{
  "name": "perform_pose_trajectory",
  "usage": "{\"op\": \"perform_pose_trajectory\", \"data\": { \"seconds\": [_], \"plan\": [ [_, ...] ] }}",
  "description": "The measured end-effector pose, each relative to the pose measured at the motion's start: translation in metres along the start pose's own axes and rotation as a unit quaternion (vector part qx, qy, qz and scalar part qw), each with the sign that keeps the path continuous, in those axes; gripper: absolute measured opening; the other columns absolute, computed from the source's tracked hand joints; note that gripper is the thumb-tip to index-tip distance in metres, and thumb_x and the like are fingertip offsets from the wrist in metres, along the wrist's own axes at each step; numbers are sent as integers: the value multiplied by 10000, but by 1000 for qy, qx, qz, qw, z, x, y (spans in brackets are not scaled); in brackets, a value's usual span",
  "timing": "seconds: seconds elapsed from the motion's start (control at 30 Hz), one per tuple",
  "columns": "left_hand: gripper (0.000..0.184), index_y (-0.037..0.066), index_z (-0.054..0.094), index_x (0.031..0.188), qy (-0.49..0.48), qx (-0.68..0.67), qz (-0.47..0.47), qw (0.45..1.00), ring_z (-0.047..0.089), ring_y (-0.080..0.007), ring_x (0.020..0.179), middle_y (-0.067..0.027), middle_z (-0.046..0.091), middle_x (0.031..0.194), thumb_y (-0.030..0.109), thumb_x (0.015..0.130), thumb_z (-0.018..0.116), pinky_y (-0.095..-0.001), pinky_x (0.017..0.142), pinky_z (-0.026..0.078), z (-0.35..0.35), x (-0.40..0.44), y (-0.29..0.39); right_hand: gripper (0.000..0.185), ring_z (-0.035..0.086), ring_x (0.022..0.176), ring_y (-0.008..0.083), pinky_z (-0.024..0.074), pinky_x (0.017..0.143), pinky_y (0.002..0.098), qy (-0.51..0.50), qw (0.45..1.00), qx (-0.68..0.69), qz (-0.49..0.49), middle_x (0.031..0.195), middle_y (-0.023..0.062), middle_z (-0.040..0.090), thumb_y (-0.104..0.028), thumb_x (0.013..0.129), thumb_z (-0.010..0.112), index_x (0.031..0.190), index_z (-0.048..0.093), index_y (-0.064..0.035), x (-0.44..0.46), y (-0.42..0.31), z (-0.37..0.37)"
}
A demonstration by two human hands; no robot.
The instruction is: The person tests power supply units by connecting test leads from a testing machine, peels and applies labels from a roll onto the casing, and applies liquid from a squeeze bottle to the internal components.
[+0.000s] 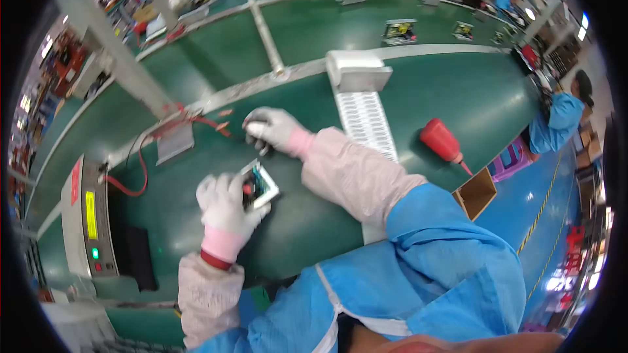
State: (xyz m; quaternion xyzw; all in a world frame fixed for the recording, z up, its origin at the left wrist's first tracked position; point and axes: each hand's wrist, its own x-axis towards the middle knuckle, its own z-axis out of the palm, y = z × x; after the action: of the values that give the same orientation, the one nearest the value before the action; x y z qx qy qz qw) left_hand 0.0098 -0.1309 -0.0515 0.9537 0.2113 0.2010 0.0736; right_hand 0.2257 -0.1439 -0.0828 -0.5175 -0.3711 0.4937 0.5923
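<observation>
In a white glove with a pink cuff, my left hand [229,206] grips a small white-framed unit [265,185]. Inside the frame a green circuit board and some red and dark parts show. My right hand [273,132], gloved the same way, is up and to the right of the unit, apart from it. Its fingers are curled around something dark that is too blurred to name. Just left of these fingers lie the end of a red cable [208,121] and small copper-coloured pieces [224,119].
A control box [84,219] with a yellow display stands at left. Across the green bench [314,229] are a label strip [366,121] beneath my right arm, a red bottle [441,139] and a cardboard box [477,194]. Boards [400,31] sit on the far belt; co-workers work nearby.
</observation>
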Motion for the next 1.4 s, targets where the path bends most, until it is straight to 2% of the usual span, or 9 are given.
{"op": "perform_pose_trajectory", "data": {
  "seconds": [0.1, 0.17, 0.2, 0.33, 0.7, 0.83, 1.03, 1.17, 1.4],
  "plan": [
    [570, 79, 591, 1103, 109, 134, -37, 984, 522, -259, 873, -86, 570, 971, 357, 630, 745, -421, 998, 308, 3, 11, -23, 241, 532, 563, 128, 483, 511, 242, -14, 996, -84, -38, 772, 89, 611, -178, 864, 583, 1027, 591, -1, 1, -2, 4],
    [571, 87, 592, 1113, 152, 166, -74, 972, 530, -245, 915, -79, 579, 1012, 341, 627, 750, -414, 1009, 300, 10, 14, -43, 227, 516, 567, 129, 462, 529, 255, -2, 946, -296, -135, 751, 68, 612, -182, 851, 597, 968, 623, 11, -4, -12, 12],
    [567, 93, 596, 1114, 149, 180, -88, 968, 530, -236, 934, -71, 581, 1026, 335, 626, 753, -412, 1009, 297, 14, 13, -51, 214, 509, 573, 136, 446, 543, 266, -7, 919, -354, -171, 739, 61, 609, -179, 839, 605, 939, 633, 8, -5, -14, 17],
    [553, 114, 605, 1117, 153, 173, -106, 967, 525, -215, 979, -48, 584, 1036, 309, 622, 758, -404, 1012, 284, 14, 12, -57, 167, 495, 591, 174, 405, 574, 301, 7, 838, -490, -240, 712, 61, 603, -152, 802, 619, 880, 649, -8, -6, -18, 25],
    [544, 118, 608, 1117, 144, 178, -115, 967, 520, -202, 989, -38, 578, 1010, 305, 627, 753, -397, 1007, 269, 15, 13, -59, 159, 511, 594, 226, 415, 577, 319, 8, 818, -538, -204, 719, 77, 615, -155, 804, 612, 874, 649, -18, -7, -14, 33],
    [540, 118, 608, 1115, 137, 194, -112, 965, 519, -198, 986, -36, 576, 1000, 312, 631, 751, -398, 1002, 270, 16, 13, -60, 176, 526, 597, 240, 426, 589, 326, 23, 767, -602, -218, 719, 77, 618, -178, 816, 608, 891, 661, -27, -10, -13, 42],
    [538, 121, 607, 1117, 147, 191, -110, 964, 519, -196, 982, -35, 575, 1004, 312, 635, 751, -397, 1002, 269, 16, 13, -60, 184, 546, 626, 253, 436, 606, 325, 18, 808, -551, -207, 764, 65, 623, -194, 817, 609, 904, 683, -48, -8, -10, 42],
    [544, 123, 607, 1121, 149, 183, -113, 965, 519, -196, 984, -36, 573, 1008, 315, 633, 753, -396, 1002, 268, 16, 13, -60, 185, 554, 656, 254, 440, 620, 320, 55, 778, -583, -225, 825, 51, 621, -201, 817, 608, 906, 700, -69, -7, -18, 36],
    [550, 121, 607, 1123, 144, 185, -113, 966, 522, -200, 978, -39, 574, 1007, 313, 630, 757, -397, 1006, 266, 15, 12, -59, 188, 562, 688, 249, 447, 631, 315, 42, 742, -638, -200, 862, 39, 605, -211, 823, 604, 909, 710, -82, -6, -18, 42]
  ]
}}
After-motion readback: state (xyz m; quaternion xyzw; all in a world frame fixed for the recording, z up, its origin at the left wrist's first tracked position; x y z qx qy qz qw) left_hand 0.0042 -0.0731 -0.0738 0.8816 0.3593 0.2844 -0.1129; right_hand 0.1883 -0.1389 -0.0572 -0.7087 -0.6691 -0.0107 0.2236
